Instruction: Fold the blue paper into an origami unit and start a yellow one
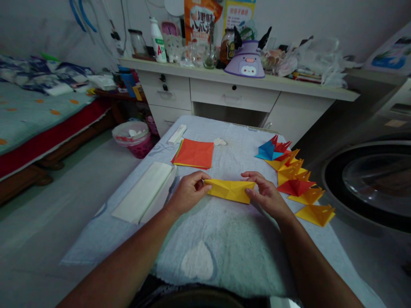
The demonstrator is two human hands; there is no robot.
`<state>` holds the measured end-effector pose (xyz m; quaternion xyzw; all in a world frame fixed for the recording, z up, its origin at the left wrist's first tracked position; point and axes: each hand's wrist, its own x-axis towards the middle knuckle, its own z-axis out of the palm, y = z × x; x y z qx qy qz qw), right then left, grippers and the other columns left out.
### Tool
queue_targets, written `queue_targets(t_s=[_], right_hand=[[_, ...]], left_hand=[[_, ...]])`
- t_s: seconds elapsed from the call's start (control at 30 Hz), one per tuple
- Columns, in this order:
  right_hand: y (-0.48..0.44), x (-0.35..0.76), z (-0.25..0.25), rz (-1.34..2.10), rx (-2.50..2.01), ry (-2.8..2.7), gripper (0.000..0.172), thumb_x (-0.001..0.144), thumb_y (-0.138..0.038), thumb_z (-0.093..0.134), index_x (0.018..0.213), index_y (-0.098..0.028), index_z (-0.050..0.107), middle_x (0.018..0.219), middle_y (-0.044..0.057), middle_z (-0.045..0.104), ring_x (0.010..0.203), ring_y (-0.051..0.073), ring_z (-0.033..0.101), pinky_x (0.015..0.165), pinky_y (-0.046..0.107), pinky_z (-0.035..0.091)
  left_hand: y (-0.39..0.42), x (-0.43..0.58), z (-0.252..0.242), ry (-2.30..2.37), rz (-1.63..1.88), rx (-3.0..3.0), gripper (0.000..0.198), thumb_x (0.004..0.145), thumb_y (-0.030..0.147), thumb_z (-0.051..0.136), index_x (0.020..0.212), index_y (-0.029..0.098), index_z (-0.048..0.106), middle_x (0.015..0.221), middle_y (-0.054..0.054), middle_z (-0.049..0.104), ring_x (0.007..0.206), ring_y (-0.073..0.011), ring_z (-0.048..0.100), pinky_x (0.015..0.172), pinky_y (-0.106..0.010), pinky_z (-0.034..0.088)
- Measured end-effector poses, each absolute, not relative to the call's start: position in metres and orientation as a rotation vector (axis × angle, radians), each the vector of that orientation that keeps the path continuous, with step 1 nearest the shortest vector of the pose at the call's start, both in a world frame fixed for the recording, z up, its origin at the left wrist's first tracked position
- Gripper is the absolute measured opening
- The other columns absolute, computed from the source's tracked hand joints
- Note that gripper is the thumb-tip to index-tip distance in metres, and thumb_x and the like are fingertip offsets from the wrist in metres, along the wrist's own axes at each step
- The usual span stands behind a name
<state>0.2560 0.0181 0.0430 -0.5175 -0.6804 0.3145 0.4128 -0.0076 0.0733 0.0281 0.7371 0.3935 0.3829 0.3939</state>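
Observation:
A yellow sheet of origami paper (229, 190), folded into a long rectangle with crease lines, is held between my two hands over the cloth-covered table. My left hand (191, 190) pinches its left end between thumb and fingers. At the right end, my right hand (265, 192) grips the paper with the thumb in front and the fingers behind. Beyond my left hand lies a stack of square paper (195, 153), orange-red on top. Several folded paper pieces (295, 188) in yellow, red and blue stand in a row to the right of my right hand.
A white flat packet (144, 190) lies left of my left arm, and a small white box (177, 134) sits farther back. Crumpled tissue (220, 141) rests near the paper stack. A cluttered desk (205, 75) stands behind, a pink bin (135, 139) left, a washing machine (369, 128) right.

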Motion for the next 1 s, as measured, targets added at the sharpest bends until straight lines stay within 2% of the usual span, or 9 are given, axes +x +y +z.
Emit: queue_targets(t_s=[0.1, 0.2, 0.3, 0.4, 0.5, 0.73, 0.9, 1.0], right_hand=[[0.019, 0.257, 0.041, 0.691, -1.263, -1.712, 0.009, 0.085, -0.031, 0.058, 0.081, -0.022, 0.058, 0.118, 0.009, 0.059, 0.115, 0.025, 0.054, 0.099, 0.044, 0.041], [0.018, 0.255, 0.04, 0.415, -1.266, -1.724, 0.003, 0.082, -0.02, 0.059, 0.081, -0.023, 0.059, 0.112, 0.007, 0.056, 0.11, 0.024, 0.054, 0.096, 0.044, 0.041], [0.016, 0.252, 0.041, 0.089, -1.321, -1.776, 0.014, 0.08, -0.011, 0.057, 0.083, -0.024, 0.06, 0.102, 0.005, 0.056, 0.102, 0.023, 0.055, 0.089, 0.042, 0.044], [0.013, 0.25, 0.044, -0.068, -1.292, -1.792, 0.019, 0.081, -0.006, 0.054, 0.086, -0.023, 0.06, 0.096, 0.004, 0.058, 0.093, 0.02, 0.058, 0.079, 0.036, 0.049], [0.011, 0.248, 0.046, -0.115, -1.243, -1.763, 0.021, 0.083, -0.004, 0.052, 0.088, -0.023, 0.058, 0.096, 0.004, 0.062, 0.088, 0.018, 0.061, 0.074, 0.032, 0.051], [0.01, 0.248, 0.048, -0.16, -1.193, -1.679, 0.022, 0.081, -0.002, 0.055, 0.089, -0.022, 0.056, 0.099, 0.005, 0.066, 0.094, 0.018, 0.064, 0.084, 0.036, 0.051], [0.009, 0.247, 0.046, -0.056, -1.167, -1.635, 0.022, 0.081, -0.004, 0.059, 0.089, -0.023, 0.054, 0.106, 0.006, 0.065, 0.101, 0.02, 0.063, 0.087, 0.038, 0.051], [0.012, 0.248, 0.042, 0.032, -1.181, -1.637, 0.021, 0.081, -0.006, 0.059, 0.087, -0.024, 0.051, 0.107, 0.006, 0.063, 0.102, 0.02, 0.063, 0.087, 0.038, 0.052]], left_hand=[[0.07, -0.008, 0.035, 0.909, 1.186, 2.033, 0.003, 0.08, 0.016, 0.062, 0.083, 0.017, 0.061, 0.074, 0.001, 0.06, 0.063, -0.0108, 0.053, 0.058, -0.022, 0.04], [0.064, -0.008, 0.042, 0.764, 1.414, 2.269, 0.007, 0.08, 0.011, 0.063, 0.081, 0.018, 0.062, 0.077, -0.002, 0.066, 0.073, -0.0142, 0.058, 0.068, -0.027, 0.046], [0.055, -0.007, 0.044, 0.653, 1.498, 2.474, 0.011, 0.08, 0.009, 0.063, 0.083, 0.02, 0.062, 0.077, -0.002, 0.069, 0.075, -0.0156, 0.06, 0.072, -0.031, 0.047], [0.045, -0.004, 0.043, 0.607, 1.531, 2.614, 0.013, 0.079, 0.01, 0.065, 0.084, 0.021, 0.063, 0.08, -0.001, 0.07, 0.075, -0.0159, 0.059, 0.074, -0.034, 0.047], [0.04, -0.002, 0.042, 0.606, 1.51, 2.705, 0.014, 0.078, 0.013, 0.068, 0.086, 0.022, 0.063, 0.083, -0.001, 0.07, 0.078, -0.017, 0.058, 0.077, -0.036, 0.047], [0.046, 0.0, 0.039, 0.72, 1.394, 2.733, 0.019, 0.078, 0.013, 0.066, 0.096, 0.022, 0.064, 0.096, -0.003, 0.07, 0.09, -0.0198, 0.056, 0.088, -0.04, 0.043], [0.052, -0.001, 0.033, 0.708, 1.341, 2.718, 0.015, 0.079, 0.012, 0.063, 0.09, 0.022, 0.063, 0.103, -0.004, 0.07, 0.098, -0.0216, 0.058, 0.093, -0.042, 0.042], [0.055, -0.002, 0.031, 0.672, 1.336, 2.717, 0.014, 0.08, 0.009, 0.06, 0.087, 0.021, 0.062, 0.101, -0.004, 0.07, 0.097, -0.0197, 0.06, 0.092, -0.039, 0.043]])
